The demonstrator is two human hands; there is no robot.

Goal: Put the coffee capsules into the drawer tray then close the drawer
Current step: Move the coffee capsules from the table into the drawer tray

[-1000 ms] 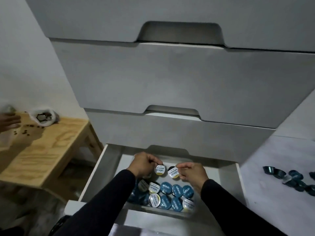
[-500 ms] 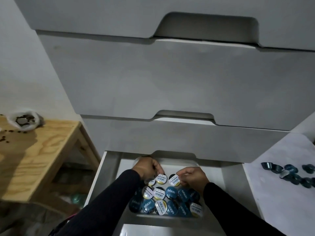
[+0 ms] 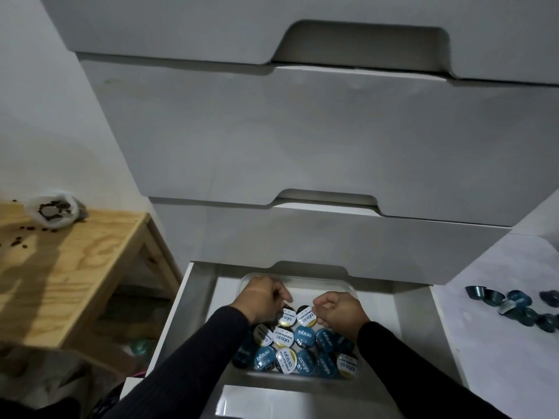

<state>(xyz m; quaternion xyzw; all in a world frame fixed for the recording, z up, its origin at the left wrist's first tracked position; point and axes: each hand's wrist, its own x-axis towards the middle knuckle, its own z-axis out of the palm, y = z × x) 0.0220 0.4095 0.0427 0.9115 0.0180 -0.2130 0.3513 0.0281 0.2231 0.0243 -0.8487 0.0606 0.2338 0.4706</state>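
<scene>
The bottom drawer [image 3: 414, 322] stands pulled open, and a clear plastic tray [image 3: 302, 279] lies inside it. Several coffee capsules [image 3: 302, 349] with blue or white-and-gold lids fill the tray's near half. My left hand [image 3: 261, 299] pinches the left edge of a white-and-gold capsule [image 3: 288, 318] at the back of the pile. My right hand [image 3: 340, 309] pinches the right edge of a second white-and-gold capsule [image 3: 307, 316] beside it. Both capsules rest low in the tray, side by side. The tray's far half is bare.
Several loose blue capsules [image 3: 514, 305] lie on the white surface to the right of the drawer. Three shut drawer fronts [image 3: 302, 140] rise above the open one. A wooden table [image 3: 75, 267] at the left carries a bag of coffee beans [image 3: 53, 211] and scattered beans.
Both hands have lowered their capsules into the tray's back row and then stayed there. The view has shifted, and the other person's hand at the far left has gone out of sight.
</scene>
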